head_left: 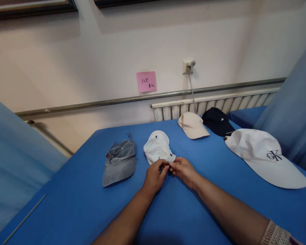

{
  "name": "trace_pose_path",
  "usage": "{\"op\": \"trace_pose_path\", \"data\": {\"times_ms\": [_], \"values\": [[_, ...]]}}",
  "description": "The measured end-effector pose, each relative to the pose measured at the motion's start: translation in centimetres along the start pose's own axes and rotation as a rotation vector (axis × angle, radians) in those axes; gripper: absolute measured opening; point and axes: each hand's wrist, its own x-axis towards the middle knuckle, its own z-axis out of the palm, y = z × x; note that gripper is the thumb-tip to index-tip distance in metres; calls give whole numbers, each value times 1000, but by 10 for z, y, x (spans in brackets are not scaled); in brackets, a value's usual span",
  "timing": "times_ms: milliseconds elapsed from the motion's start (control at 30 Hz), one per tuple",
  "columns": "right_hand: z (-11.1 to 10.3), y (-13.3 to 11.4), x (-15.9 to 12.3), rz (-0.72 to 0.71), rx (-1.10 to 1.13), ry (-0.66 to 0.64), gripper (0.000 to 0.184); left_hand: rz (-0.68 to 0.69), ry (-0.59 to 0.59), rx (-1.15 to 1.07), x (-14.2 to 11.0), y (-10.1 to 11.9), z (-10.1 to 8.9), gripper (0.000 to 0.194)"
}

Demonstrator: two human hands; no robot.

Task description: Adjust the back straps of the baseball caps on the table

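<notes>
A white baseball cap (154,148) with a small dark emblem lies on the blue-covered table (86,204), its brim pointing toward the wall. My left hand (155,175) pinches the near end of this cap, at its back strap. Opposite it, my right hand (184,170) has thumb and fingers closed on the same strap. The fingertips of both hands almost meet around a small dark piece that looks like the strap's buckle; its details are partly hidden. To the left of my hands rests a grey baseball cap (121,163), brim toward me, with loose strings at its back.
At the back right sit a cream cap (192,125) and a navy cap (216,120). A large white cap (260,153) lies at the right. A thin stick (24,219) is at the left edge. Blue curtains (12,163) hang on both sides; a radiator (219,102) lines the wall.
</notes>
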Motion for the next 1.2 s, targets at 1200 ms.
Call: {"op": "trace_pose_path", "data": {"times_ms": [1200], "values": [[-2,-3,-2,-18,84,27,34,225,76,415,0,14,-6,14]]}}
